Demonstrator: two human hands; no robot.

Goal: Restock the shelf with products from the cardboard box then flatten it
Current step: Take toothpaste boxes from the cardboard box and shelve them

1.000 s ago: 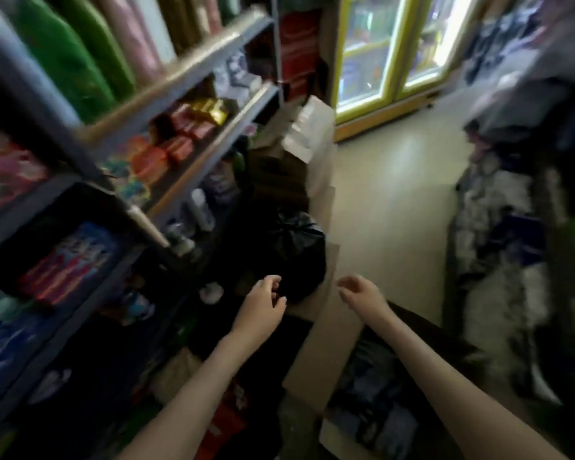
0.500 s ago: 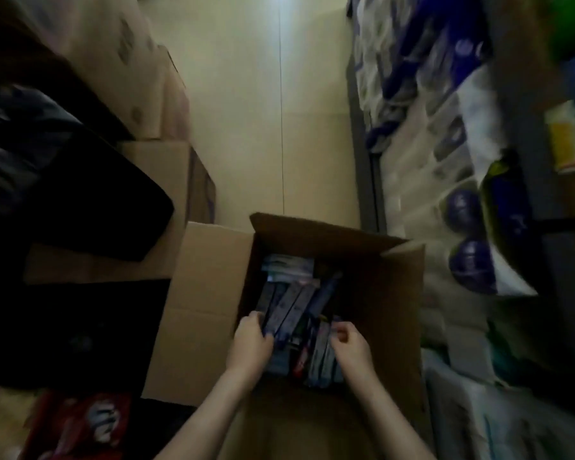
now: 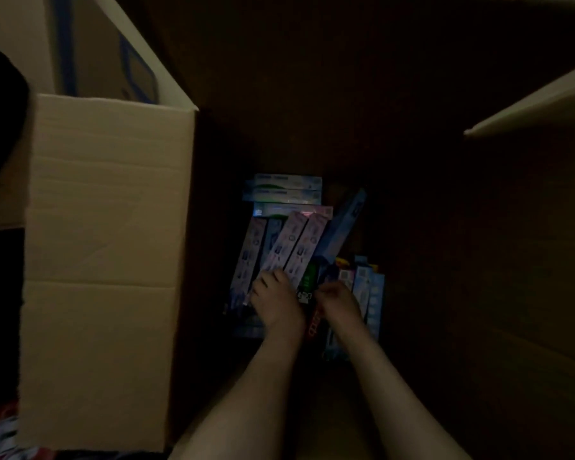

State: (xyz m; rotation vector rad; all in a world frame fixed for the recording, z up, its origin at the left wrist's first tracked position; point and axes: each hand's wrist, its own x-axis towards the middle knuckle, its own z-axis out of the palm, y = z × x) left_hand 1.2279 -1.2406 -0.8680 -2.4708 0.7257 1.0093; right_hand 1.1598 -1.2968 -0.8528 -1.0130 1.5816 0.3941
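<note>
deep in the dim box [image 3: 107, 194], left hand [image 3: 278, 303] touches the pink packs [image 3: 297, 242], right hand [image 3: 337, 300] by a green pack [image 3: 310, 277]; too dark to tell either grip

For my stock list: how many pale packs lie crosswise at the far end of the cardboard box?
3: the farthest pack, the middle pack and the nearest pack; others may hide beneath.

The cardboard box [image 3: 107, 227] in front of me stood open, flaps raised. Long, narrow cartons [image 3: 292, 247] lay jumbled on its dark bottom, some leaning.
</note>
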